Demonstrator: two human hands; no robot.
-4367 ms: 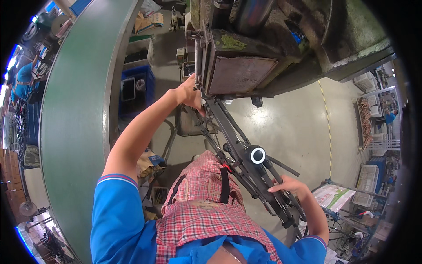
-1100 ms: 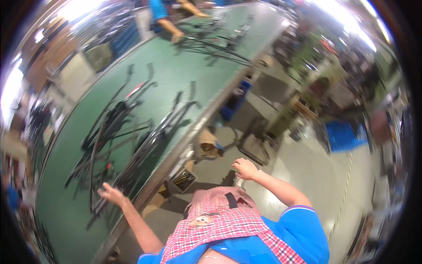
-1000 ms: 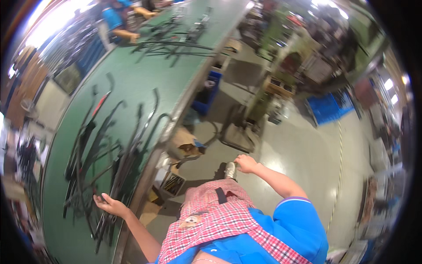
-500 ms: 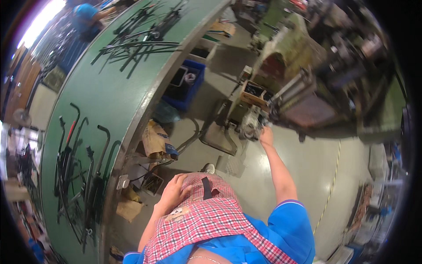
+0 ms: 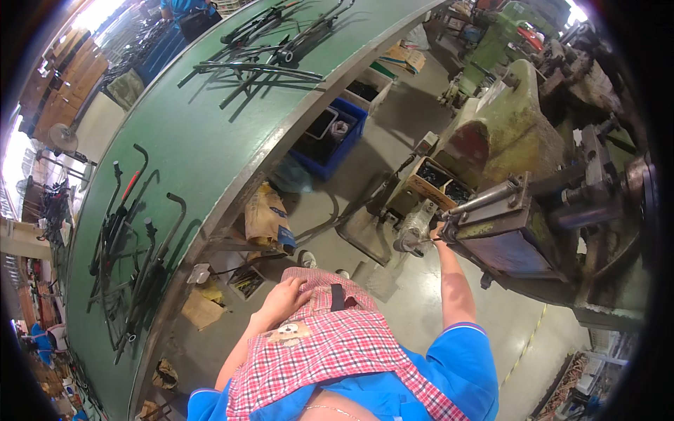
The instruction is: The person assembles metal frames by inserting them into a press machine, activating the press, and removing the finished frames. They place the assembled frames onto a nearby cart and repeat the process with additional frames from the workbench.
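Observation:
My right arm is stretched forward, and my right hand (image 5: 438, 232) is at the front of the green machine (image 5: 502, 126), beside a greyish, wrapped-looking motor-like part (image 5: 415, 228). Its fingers look closed around something small there; the machine's metal bar hides part of them. My left hand (image 5: 284, 298) lies on the red checked apron (image 5: 330, 351) at my waist, fingers loosely extended, holding nothing. Black bent-tube frames (image 5: 133, 259) lie on the green table (image 5: 189, 154) to my left, out of reach of both hands.
More black frames (image 5: 263, 67) lie farther along the table. Below its edge are a blue crate (image 5: 337, 144), a paper sack (image 5: 267, 217) and a cardboard piece (image 5: 202, 309). A wooden box of dark parts (image 5: 439, 184) sits by the machine. Another person (image 5: 189, 14) is at the far left.
My view has shifted, so the table and machine sit lower and farther right in it. The right hand stays at the machine's front; the left stays on the apron.

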